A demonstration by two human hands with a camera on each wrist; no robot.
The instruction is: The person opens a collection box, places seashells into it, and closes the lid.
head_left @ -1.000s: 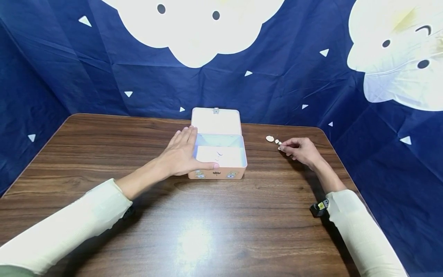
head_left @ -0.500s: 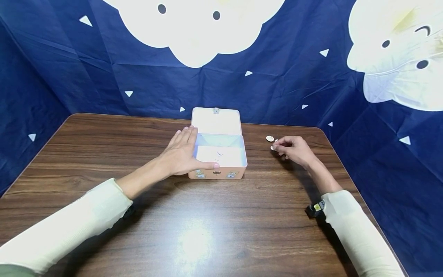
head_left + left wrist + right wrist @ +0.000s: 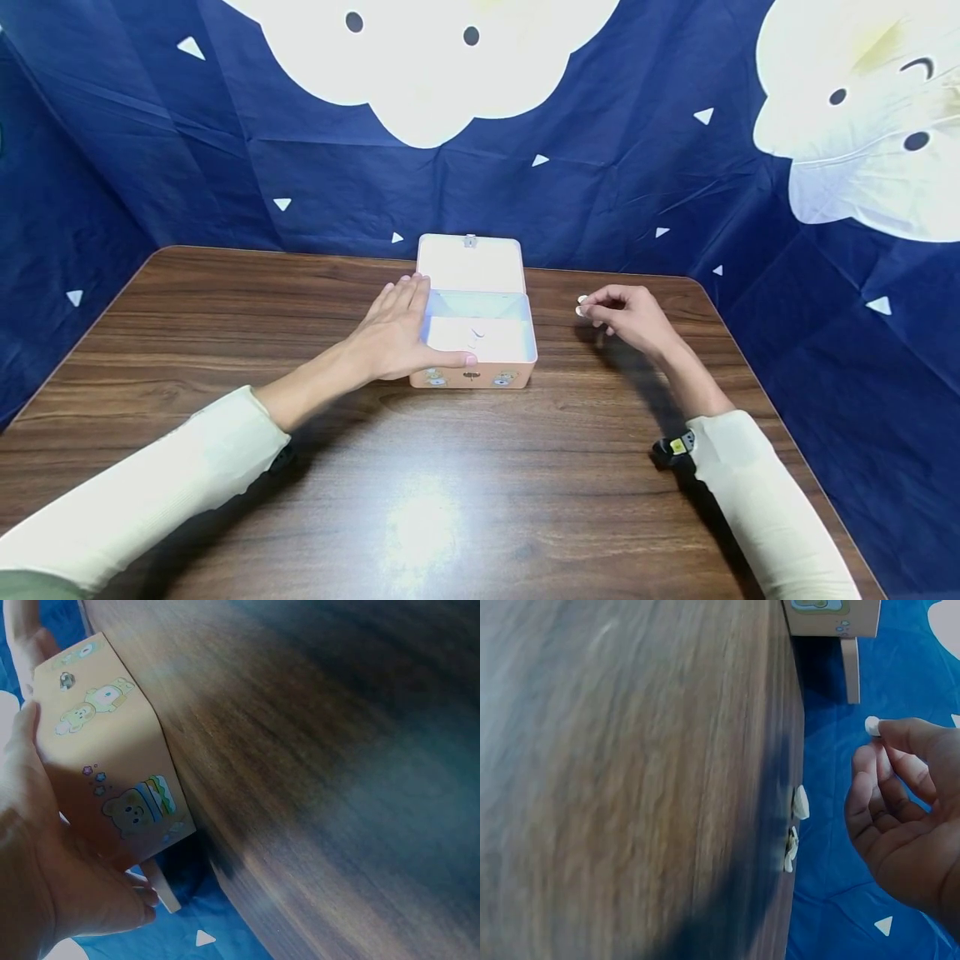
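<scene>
On my remote feed, the left hand [image 3: 392, 333] lies with fingers straight along the left side of an open bear-print box [image 3: 487, 375], its thumb on the front rim, while the right hand [image 3: 636, 319] pinches a small white piece [image 3: 872, 726] at its fingertips, above the wooden table [image 3: 525, 475] and right of the box; near that hand I see other white pieces [image 3: 801, 803] on the tabletop, and the lid [image 3: 469, 262] stands open behind
</scene>
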